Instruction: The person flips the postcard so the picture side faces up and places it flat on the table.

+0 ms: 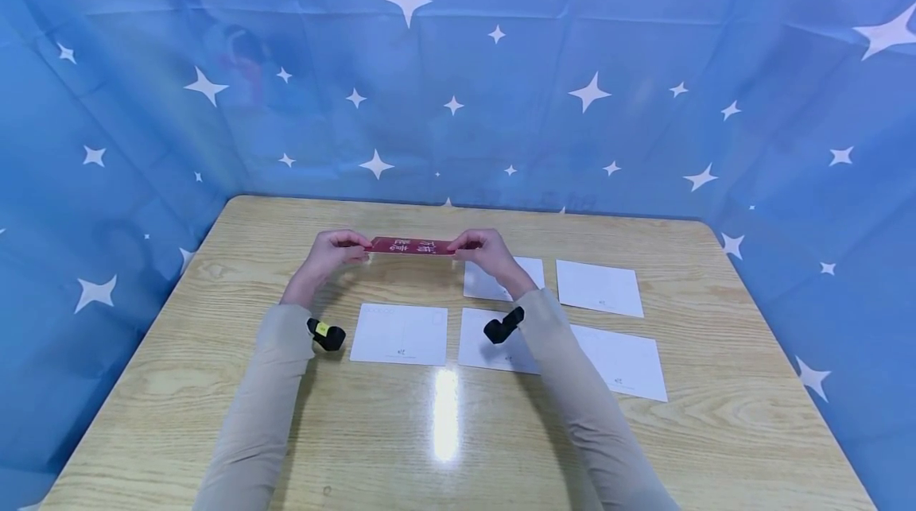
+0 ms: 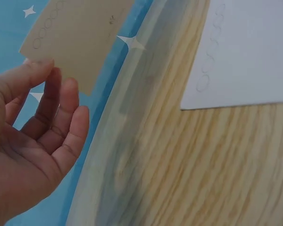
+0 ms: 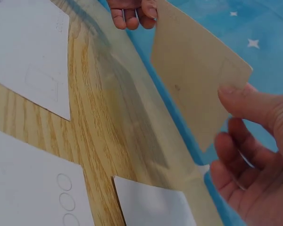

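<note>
Left hand [image 1: 333,250] and right hand [image 1: 488,250] pinch a red card [image 1: 408,246] by its ends above the table [image 1: 358,431]; five white cards [image 1: 399,334] laid out; one apparently unplaced

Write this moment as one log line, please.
left hand: pinches one end of red card | right hand: pinches other end | red card: above table | white cards: five, on table

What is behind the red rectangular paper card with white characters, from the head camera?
Light-brown wooden tabletop shows just above and below the red card. Anything directly behind it is covered and cannot be seen in that view.
</note>
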